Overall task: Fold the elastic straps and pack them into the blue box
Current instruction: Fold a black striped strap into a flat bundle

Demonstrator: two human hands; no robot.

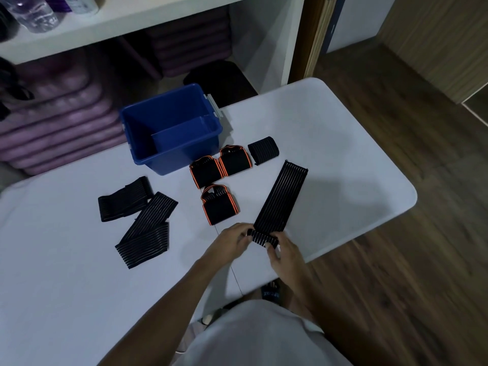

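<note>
A long black ribbed elastic strap (282, 196) lies stretched out on the white table (343, 154). Its near end is turned over into a short fold, which my left hand (233, 240) and my right hand (284, 250) pinch from either side. The blue box (169, 128) stands open at the back, and nothing shows inside it. Three folded orange-edged straps (220, 171) sit just in front of the box. A small folded black strap (263, 150) lies to their right. Two unfolded black straps (137, 217) lie crossed at the left.
White shelves behind the table hold stacked purple mats (60, 122) and bottles (34, 11). A dark stool (219, 75) sits behind the box. The table's right and near-right edges drop to a wooden floor (409, 260).
</note>
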